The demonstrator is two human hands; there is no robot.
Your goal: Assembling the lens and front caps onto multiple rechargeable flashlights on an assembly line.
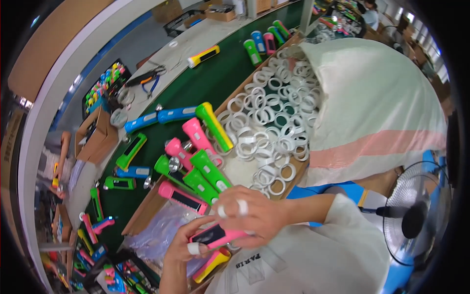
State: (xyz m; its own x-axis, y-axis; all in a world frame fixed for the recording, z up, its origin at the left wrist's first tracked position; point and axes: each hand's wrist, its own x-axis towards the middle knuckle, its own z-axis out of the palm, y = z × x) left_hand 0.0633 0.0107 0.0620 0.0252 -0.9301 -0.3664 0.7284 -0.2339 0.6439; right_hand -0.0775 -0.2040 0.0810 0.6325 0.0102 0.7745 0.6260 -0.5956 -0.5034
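Observation:
A pink flashlight (213,236) with a dark panel along its side lies across my left hand (183,243), whose fingers are closed round its left end. Over the right end of the same flashlight my right hand (254,215) is curled, its fingertips partly hidden and a little blurred. White plastic rings (242,207) sit round fingers of my right hand, and another white ring (194,248) is on a finger of my left. Just beyond my hands several green flashlights (210,168) and pink flashlights (182,197) lie in a heap. A yellow and pink flashlight (212,266) rests below my left hand.
Loose white rings (274,115) spill from a large white sack (377,98) into a cardboard tray (142,210). Beyond runs a green conveyor belt (196,85) carrying scattered flashlights. Pliers (149,81) lie on the far ledge. A fan (413,220) stands at the right; another person's arm (63,147) shows far left.

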